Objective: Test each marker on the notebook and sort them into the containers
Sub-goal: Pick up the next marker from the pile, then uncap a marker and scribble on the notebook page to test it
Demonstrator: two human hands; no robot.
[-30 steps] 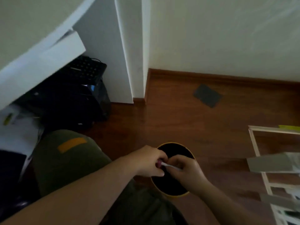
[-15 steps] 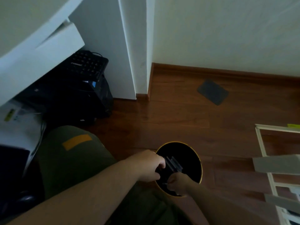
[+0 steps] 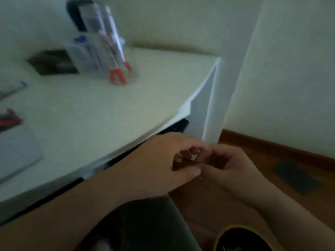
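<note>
Down at the bottom edge sits the round black bin with a yellow rim (image 3: pixel 243 240) on the brown wooden floor (image 3: pixel 208 201), beside an olive-green trouser leg (image 3: pixel 154 223). Just above, the left hand (image 3: pixel 159 163) and right hand (image 3: pixel 230 167) meet fingertip to fingertip, fingers curled; a small pale bit shows between them, but through the blur I cannot tell whether either hand pinches it. Farther off, the white tabletop (image 3: pixel 112 109) carries a grey notebook (image 3: pixel 16 151) at the left edge, red and blue markers (image 3: pixel 9 120) beyond it (badly smeared), and at the back a clear plastic container (image 3: pixel 101 58) holding red-capped markers (image 3: pixel 117 75).
</note>
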